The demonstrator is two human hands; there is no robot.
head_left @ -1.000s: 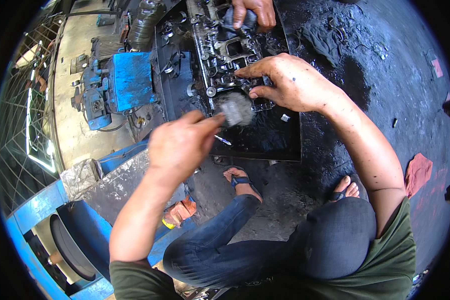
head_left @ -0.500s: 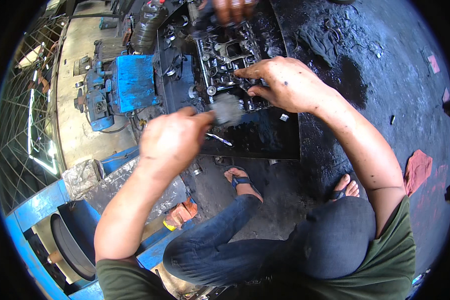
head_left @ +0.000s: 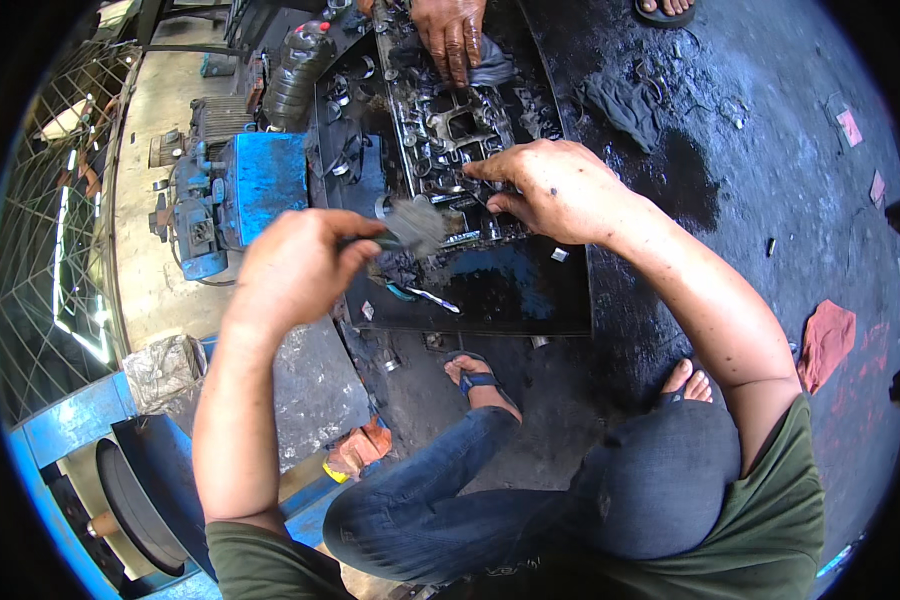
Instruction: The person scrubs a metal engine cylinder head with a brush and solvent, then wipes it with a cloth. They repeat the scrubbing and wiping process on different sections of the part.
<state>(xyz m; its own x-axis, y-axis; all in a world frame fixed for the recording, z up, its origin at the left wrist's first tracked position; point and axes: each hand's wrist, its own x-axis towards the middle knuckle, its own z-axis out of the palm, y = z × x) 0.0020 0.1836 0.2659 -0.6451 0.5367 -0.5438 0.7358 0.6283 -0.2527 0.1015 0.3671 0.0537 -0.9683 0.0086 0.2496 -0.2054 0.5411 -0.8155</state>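
My left hand is closed round the dark handle of a brush with grey bristles. The bristles are beside the near left corner of an oily metal cylinder head, which lies in a black tray. My right hand grips the cylinder head's right side, index finger and thumb apart on it, the other fingers curled. Another person's oily hand presses a dark grey cloth on the far end. Near the brush lies a toothbrush in the tray.
Left of the tray stands a blue machine with a motor. A dark plastic bottle is behind it. Dark rags lie on the oily floor, and a red cloth is at the right. Another person's foot shows at the top.
My left hand has moved left and slightly away with the brush. The other person's hand has come further into view over the cylinder head. My right hand keeps its place on it.
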